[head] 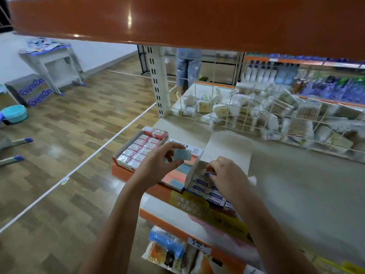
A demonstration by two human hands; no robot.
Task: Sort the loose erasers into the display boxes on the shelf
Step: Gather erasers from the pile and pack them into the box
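Note:
My left hand point(160, 164) pinches a pale blue eraser point(182, 155) above the middle display box point(178, 177), whose pink and blue contents lie flat. My right hand point(227, 177) reaches into the white display box point(194, 171) with blue-labelled erasers point(212, 192); its fingertips pinch a small blue-marked eraser point(209, 173) at the box's far end. Further left stands a red display box point(126, 165) filled with rows of red-and-white erasers point(141, 150).
The boxes sit at the front edge of a grey shelf point(296, 186) with an orange rim. A wire basket point(276, 117) of white packets runs along the shelf's back. An orange shelf point(177, 20) hangs overhead. A person's legs point(187, 70) stand behind. Packaged goods point(167, 248) lie below.

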